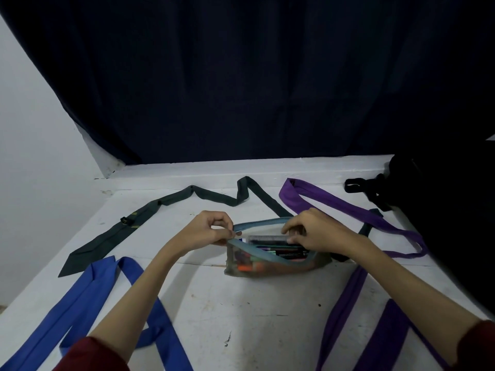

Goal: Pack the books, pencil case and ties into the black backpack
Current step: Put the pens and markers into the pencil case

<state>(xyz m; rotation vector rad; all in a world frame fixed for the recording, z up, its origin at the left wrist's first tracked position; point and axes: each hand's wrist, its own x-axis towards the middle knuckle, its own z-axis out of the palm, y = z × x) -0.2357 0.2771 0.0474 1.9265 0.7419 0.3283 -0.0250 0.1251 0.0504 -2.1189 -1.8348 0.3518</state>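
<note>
A see-through mesh pencil case with a light-blue zip stands open in the middle of the white table, full of pens and markers. My left hand pinches the left end of its zip edge. My right hand grips the right side of the opening, fingers curled over the rim. A dark green tie lies at the back left, a blue tie at the front left, and a purple tie at the right. The black backpack sits at the right edge, mostly in shadow. No books are in view.
The white table ends at a low ledge under a dark blue curtain. A white wall stands at the left. More purple tie lies at the front right. A black strap buckle hangs off the backpack.
</note>
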